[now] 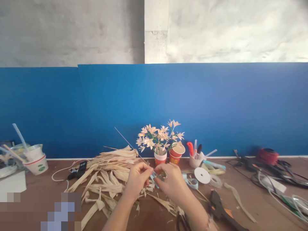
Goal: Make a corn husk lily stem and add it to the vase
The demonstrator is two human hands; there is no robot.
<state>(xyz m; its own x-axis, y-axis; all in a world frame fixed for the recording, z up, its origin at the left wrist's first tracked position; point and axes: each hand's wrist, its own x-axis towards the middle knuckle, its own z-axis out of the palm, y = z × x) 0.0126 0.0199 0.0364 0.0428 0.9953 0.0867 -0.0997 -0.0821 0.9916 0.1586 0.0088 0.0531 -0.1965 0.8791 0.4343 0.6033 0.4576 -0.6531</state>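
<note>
My left hand point(139, 178) is closed in a pinch near the middle of the table. From its fingertips a long thin wire point(127, 141) slants up and to the left. Close beside it, my right hand point(172, 179) pinches a light blue strip point(154, 180), which hangs between the two hands. The fingers partly cover where strip and wire come together. Just behind the hands, a bunch of pale handmade flowers point(158, 136) with green stems stands in a stack of paper cups point(160, 158).
Dried husks point(115, 170) are heaped at left. To the right lie a white spool point(202, 175), a blue tape loop point(192, 183), a dark glue gun point(220, 208), scissors point(182, 222) and tangled cables point(269, 176). A pen cup point(194, 160) stands before the blue partition point(216, 106).
</note>
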